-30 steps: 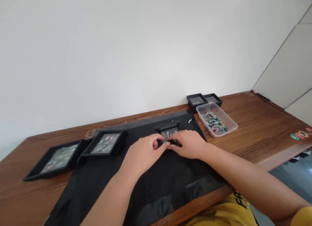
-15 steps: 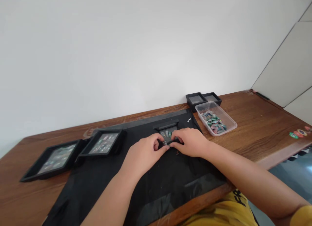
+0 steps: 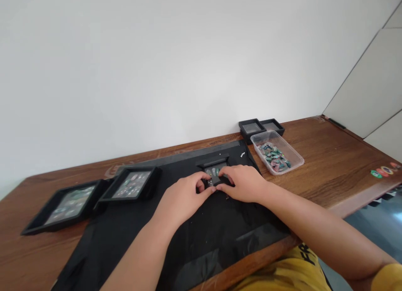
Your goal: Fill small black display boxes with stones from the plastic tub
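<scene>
A small black display box [image 3: 214, 166] with a clear window and green and grey pieces inside rests on the black mat [image 3: 188, 228]. My left hand [image 3: 184, 197] pinches its near left edge with thumb and fingers. My right hand [image 3: 243, 183] covers its near right side, fingers curled on the frame. The box's front part is hidden under both hands.
Two larger black display boxes [image 3: 130, 184] [image 3: 65, 205] with pieces inside lie to the left. A clear plastic tub [image 3: 276, 153] of coloured pieces and two small black boxes [image 3: 253, 128] stand at the back right. Round coloured chips [image 3: 385, 171] lie near the wooden table's [image 3: 329, 169] right edge.
Both hands keep hold of the small box; the fingers have shifted only slightly. The view has drifted a little to the right.
</scene>
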Demonstrator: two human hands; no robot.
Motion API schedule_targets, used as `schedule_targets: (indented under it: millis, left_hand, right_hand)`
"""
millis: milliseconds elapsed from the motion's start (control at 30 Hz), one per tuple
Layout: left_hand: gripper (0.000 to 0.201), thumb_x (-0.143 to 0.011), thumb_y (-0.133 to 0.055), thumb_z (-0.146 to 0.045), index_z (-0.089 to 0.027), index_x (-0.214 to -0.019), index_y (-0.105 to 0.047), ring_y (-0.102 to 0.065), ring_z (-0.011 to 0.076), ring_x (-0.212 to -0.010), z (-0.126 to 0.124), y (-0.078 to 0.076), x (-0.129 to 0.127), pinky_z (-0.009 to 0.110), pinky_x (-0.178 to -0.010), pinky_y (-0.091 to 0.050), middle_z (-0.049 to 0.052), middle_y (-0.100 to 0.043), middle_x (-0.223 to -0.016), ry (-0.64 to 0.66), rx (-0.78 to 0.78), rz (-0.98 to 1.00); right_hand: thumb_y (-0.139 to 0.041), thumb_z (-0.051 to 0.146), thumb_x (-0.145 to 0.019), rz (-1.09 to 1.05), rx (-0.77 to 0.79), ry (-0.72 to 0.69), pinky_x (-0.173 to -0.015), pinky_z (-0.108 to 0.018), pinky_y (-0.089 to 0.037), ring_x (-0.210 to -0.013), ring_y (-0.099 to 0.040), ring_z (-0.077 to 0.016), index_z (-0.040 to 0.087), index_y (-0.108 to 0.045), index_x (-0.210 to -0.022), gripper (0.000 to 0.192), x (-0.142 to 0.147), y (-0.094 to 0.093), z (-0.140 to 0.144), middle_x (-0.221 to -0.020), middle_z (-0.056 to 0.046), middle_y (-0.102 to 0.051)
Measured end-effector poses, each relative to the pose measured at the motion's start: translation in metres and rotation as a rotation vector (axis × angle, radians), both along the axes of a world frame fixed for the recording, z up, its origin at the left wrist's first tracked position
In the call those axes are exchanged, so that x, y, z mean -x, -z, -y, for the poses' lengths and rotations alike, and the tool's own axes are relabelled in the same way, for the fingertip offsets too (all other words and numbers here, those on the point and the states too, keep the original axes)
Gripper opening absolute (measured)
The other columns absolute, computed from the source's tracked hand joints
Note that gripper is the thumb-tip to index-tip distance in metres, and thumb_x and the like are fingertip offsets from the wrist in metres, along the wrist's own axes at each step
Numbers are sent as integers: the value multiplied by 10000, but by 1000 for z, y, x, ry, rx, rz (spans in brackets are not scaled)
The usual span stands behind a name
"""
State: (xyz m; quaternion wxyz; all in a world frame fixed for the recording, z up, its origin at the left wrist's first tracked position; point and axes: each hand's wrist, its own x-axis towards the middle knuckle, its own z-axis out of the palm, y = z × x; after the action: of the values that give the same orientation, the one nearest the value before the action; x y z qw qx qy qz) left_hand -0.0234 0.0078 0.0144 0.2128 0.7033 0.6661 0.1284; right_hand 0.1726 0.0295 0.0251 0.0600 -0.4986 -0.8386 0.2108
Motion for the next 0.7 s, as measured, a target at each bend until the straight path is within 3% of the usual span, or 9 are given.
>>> schedule_targets:
  millis: [300,467,533,600,700]
  left_hand:
    - [353,-797,-596,-544,-282,-989,-736,-615,199,-580,-1,3,1,282,-516,-343,-16,-665,-674,3,-4,26]
    - [423,-766,-614,-585,-255,-1013,-712,-593,196,-629,-10,13,9,292,-575,-361,-31,-613,-671,38,90,143]
    - [461,-735,-627,-604,-243,-1012,-702,-582,194,-634,-13,15,10,295,-582,-359,-33,-604,-678,36,118,194]
    - [481,-714,-630,-617,-239,-1004,-697,-575,195,-637,-14,15,11,298,-587,-355,-35,-596,-676,33,138,222]
    - [476,-708,-631,-614,-243,-998,-696,-573,194,-635,-13,14,12,296,-585,-349,-39,-588,-665,35,147,237]
  right_hand:
    - [-702,380,-928,-117,-77,46,-614,-266,-298,-668,-570,-137,207,-718,-981,182,-8,-9,1,-733,12,-660]
    - [-609,365,-961,-517,-449,147,-641,-262,-374,-646,-555,-126,192,-678,-856,214,-32,-20,-9,-718,8,-639]
    - [-581,361,-960,-559,-611,267,-673,-280,-398,-669,-553,-145,196,-666,-852,215,-48,-25,-17,-728,-5,-641]
    - [-608,313,-924,-431,-643,400,-730,-307,-414,-756,-577,-181,197,-676,-917,135,-66,-27,-28,-787,-25,-669]
    - [-608,127,-831,-79,-410,481,-746,-322,-409,-910,-617,-235,197,-690,-1078,270,-89,-24,-42,-945,-55,-730]
